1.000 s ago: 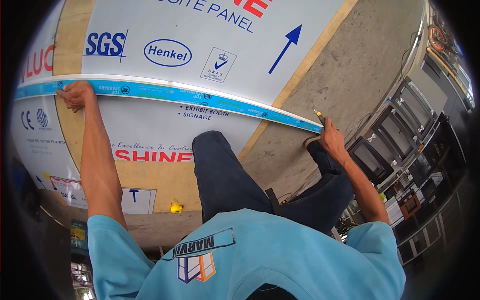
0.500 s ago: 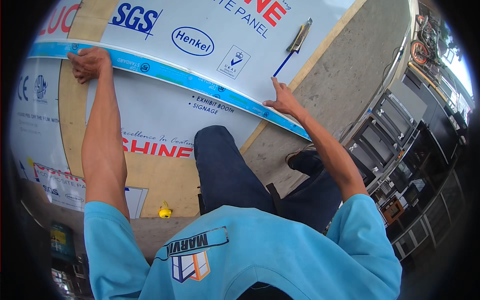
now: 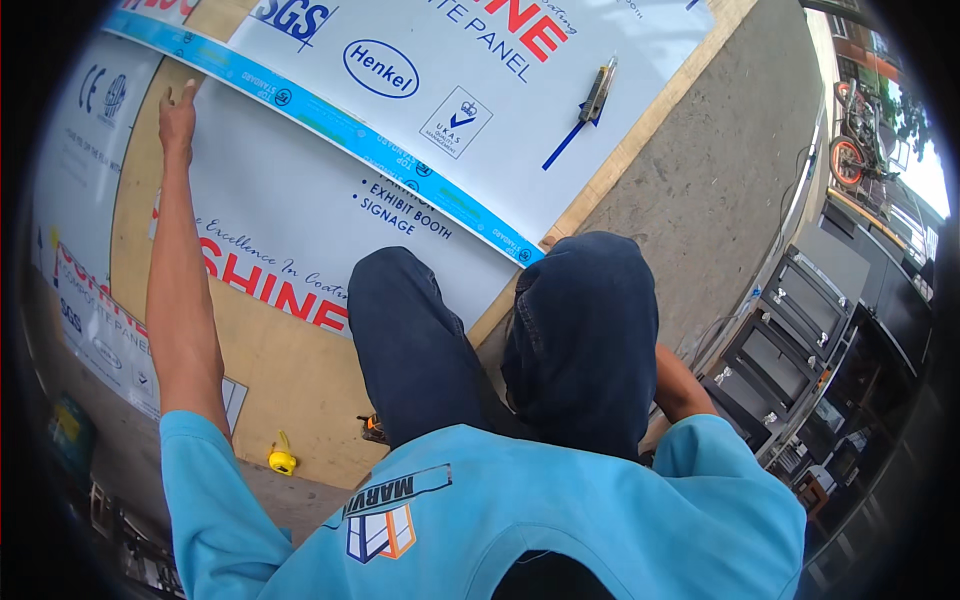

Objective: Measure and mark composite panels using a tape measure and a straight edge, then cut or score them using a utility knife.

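My left hand [image 3: 178,122] is raised beside the near edge of a long, straight strip [image 3: 350,142] covered in blue film, with its fingers apart and nothing held. The strip runs slantwise across a printed white composite panel [image 3: 470,200], from upper left down to my right knee. My right forearm [image 3: 685,385] passes behind that knee, which hides the hand. Farther up the panel lies a utility knife [image 3: 598,95], beyond the strip. My bent knees rest near the panel's right edge.
Beneath the panel is a plywood sheet [image 3: 275,365]. On it, near my left side, lie a yellow tape measure [image 3: 283,457] and an orange-black object [image 3: 372,430]. More printed panel [image 3: 90,150] lies left. Dark frames [image 3: 790,320] and an orange-wheeled bike [image 3: 848,160] stand right.
My left hand has come off the strip and straightened its fingers. My right hand has left the strip and gone behind my right knee, which has moved up beside the strip's end.
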A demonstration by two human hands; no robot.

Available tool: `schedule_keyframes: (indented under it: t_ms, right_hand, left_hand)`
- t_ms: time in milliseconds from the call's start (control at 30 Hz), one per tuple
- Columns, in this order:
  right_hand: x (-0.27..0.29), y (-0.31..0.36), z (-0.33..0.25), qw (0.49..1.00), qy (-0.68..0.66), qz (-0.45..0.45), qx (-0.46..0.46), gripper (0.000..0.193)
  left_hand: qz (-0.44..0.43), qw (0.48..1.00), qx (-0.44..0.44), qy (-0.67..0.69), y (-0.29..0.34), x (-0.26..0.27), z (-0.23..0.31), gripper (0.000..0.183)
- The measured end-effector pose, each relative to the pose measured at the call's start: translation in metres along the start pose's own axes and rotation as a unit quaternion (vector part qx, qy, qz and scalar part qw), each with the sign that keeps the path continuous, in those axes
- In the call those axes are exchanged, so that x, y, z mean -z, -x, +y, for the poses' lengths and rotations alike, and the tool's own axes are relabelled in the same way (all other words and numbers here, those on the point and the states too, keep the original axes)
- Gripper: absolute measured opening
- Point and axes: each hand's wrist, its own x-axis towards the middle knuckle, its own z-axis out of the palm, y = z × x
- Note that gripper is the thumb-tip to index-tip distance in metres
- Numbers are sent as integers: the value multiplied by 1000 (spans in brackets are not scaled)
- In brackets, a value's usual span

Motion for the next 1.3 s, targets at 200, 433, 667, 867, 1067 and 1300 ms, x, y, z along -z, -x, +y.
schedule_keyframes:
  t_ms: [200, 433, 667, 867, 1067, 1300]
  right_hand:
    - [-56, 69, -10, 994, 60, 8, 88, 48]
    - [-12, -5, -125, 941, 226, 110, 226, 56]
    - [71, -72, -102, 916, 276, 171, 237, 70]
    - [53, -77, -82, 865, 309, 346, 191, 63]
    - [-45, -70, -32, 895, -413, -137, -99, 39]
    - [-80, 17, -146, 836, -498, -161, -165, 70]
  left_hand:
    - [149, 979, 90, -107, 296, 106, -107, 65]
    - [-38, 941, 326, 76, 654, 31, -69, 51]
    - [92, 912, 332, 221, 687, 4, -57, 48]
    - [87, 920, 320, 208, 685, 24, -84, 49]
    - [51, 911, 327, 245, 678, -18, -65, 49]
    - [-2, 914, 335, 229, 672, -17, -111, 49]
